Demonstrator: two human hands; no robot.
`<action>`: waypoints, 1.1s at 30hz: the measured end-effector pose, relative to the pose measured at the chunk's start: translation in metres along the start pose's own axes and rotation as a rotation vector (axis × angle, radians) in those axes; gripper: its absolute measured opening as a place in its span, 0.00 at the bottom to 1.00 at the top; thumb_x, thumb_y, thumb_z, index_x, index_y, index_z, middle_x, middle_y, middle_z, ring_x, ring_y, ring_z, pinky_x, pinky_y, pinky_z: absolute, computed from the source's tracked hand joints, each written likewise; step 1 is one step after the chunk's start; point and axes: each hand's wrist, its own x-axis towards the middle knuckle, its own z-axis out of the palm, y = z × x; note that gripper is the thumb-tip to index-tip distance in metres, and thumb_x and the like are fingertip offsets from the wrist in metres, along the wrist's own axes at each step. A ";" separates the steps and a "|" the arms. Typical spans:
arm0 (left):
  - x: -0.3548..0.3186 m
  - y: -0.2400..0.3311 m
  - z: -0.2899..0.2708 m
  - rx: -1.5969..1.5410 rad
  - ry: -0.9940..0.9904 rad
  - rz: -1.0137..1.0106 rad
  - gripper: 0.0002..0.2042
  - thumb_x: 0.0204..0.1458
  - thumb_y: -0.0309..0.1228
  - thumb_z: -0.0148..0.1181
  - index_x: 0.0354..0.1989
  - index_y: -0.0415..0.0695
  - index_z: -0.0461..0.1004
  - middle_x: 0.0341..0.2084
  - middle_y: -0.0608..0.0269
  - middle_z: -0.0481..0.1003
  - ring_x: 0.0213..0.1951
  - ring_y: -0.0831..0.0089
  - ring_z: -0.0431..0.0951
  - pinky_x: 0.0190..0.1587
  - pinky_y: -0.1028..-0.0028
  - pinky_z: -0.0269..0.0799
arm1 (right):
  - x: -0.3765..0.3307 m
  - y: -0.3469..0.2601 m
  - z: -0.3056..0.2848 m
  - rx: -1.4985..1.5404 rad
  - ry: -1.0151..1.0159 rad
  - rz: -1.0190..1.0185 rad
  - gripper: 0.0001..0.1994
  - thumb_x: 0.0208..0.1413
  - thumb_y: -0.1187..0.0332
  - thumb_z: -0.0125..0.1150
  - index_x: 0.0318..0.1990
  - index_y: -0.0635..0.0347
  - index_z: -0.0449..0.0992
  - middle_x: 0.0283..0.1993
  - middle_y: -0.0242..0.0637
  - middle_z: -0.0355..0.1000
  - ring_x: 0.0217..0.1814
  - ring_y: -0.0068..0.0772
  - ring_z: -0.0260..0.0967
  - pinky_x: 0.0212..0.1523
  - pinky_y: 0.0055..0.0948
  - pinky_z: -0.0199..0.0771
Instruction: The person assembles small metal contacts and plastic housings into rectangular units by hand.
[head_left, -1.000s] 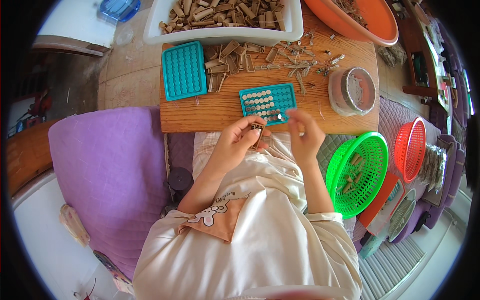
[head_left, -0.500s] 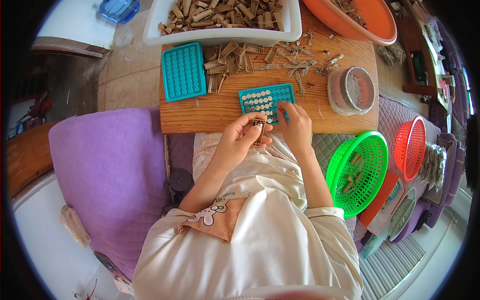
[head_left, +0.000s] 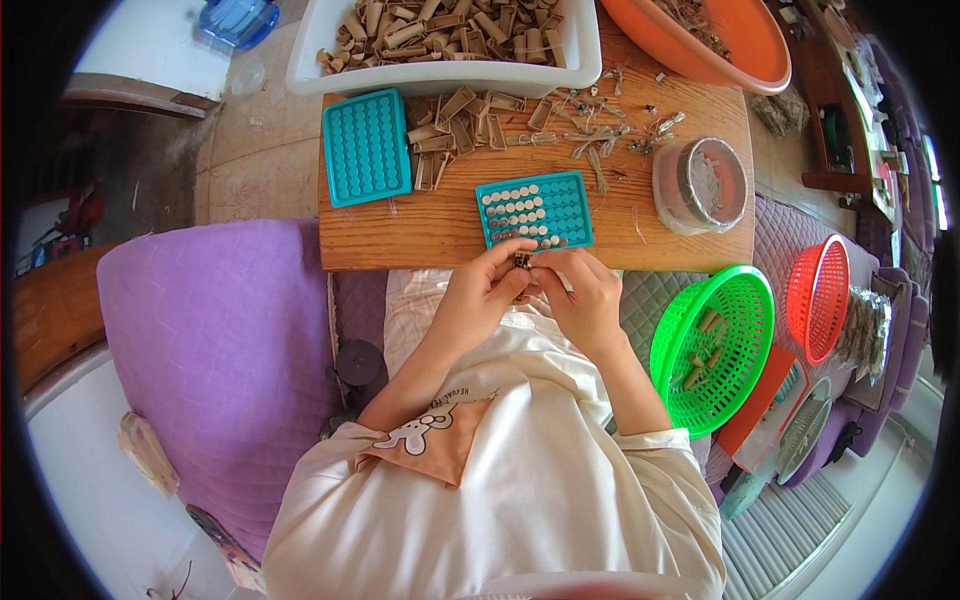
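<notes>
Purple quilted seating (head_left: 205,360) surrounds us, and our lap meets the near edge of the wooden table (head_left: 430,228). Just before that edge, our left hand (head_left: 478,300) pinches a small brown case (head_left: 522,261) between thumb and fingers. Our right hand (head_left: 585,300) meets it from the other side, thumb and forefinger drawn close together at the case; we cannot tell whether they pinch a disc too. We judge this to be a fitting step, with the right fingertips working at the case's upper end. Our next move, we think, calls for a steady left grip and a light, well-aimed right-hand push. Just beyond, the partly filled teal tray (head_left: 567,210) bears silvery discs (head_left: 513,207), with its right-hand hollows bare. Farther off lie loose brown cases (head_left: 463,132) beside a second teal tray (head_left: 366,148), then a white tub (head_left: 450,82) heaped with more.
</notes>
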 end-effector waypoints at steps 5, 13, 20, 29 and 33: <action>0.000 -0.006 -0.002 0.149 -0.023 -0.038 0.14 0.53 0.24 0.45 0.48 0.36 0.61 0.32 0.62 0.71 0.32 0.80 0.72 0.34 0.81 0.70 | 0.015 0.009 -0.010 0.116 -0.284 0.190 0.08 0.38 0.78 0.58 0.29 0.62 0.68 0.25 0.38 0.68 0.26 0.38 0.67 0.27 0.29 0.68; -0.005 -0.005 -0.008 0.174 -0.131 -0.129 0.15 0.54 0.25 0.43 0.50 0.37 0.59 0.35 0.64 0.68 0.34 0.79 0.72 0.36 0.80 0.70 | 0.046 0.025 -0.012 0.269 -0.815 0.354 0.21 0.36 0.71 0.62 0.42 0.58 0.65 0.39 0.42 0.66 0.38 0.36 0.67 0.36 0.30 0.68; -0.010 -0.005 -0.010 -0.022 -0.147 -0.244 0.15 0.54 0.28 0.45 0.51 0.39 0.59 0.34 0.65 0.69 0.34 0.78 0.73 0.35 0.81 0.69 | 0.058 0.046 -0.003 0.359 -1.174 0.355 0.29 0.35 0.66 0.66 0.49 0.57 0.63 0.43 0.37 0.64 0.41 0.33 0.65 0.42 0.30 0.66; -0.008 0.013 -0.033 -0.180 -0.100 -0.097 0.15 0.51 0.34 0.51 0.44 0.39 0.64 0.33 0.58 0.72 0.28 0.74 0.75 0.32 0.77 0.73 | 0.109 0.077 0.001 0.075 -0.256 0.238 0.06 0.47 0.72 0.54 0.33 0.60 0.71 0.32 0.36 0.68 0.34 0.29 0.67 0.34 0.24 0.67; -0.004 0.012 -0.034 -0.285 -0.067 -0.065 0.14 0.51 0.32 0.51 0.45 0.40 0.63 0.34 0.58 0.72 0.31 0.73 0.75 0.33 0.77 0.74 | 0.124 0.120 0.017 -0.506 -0.156 -0.225 0.11 0.38 0.78 0.52 0.32 0.57 0.73 0.38 0.34 0.65 0.43 0.36 0.62 0.43 0.34 0.65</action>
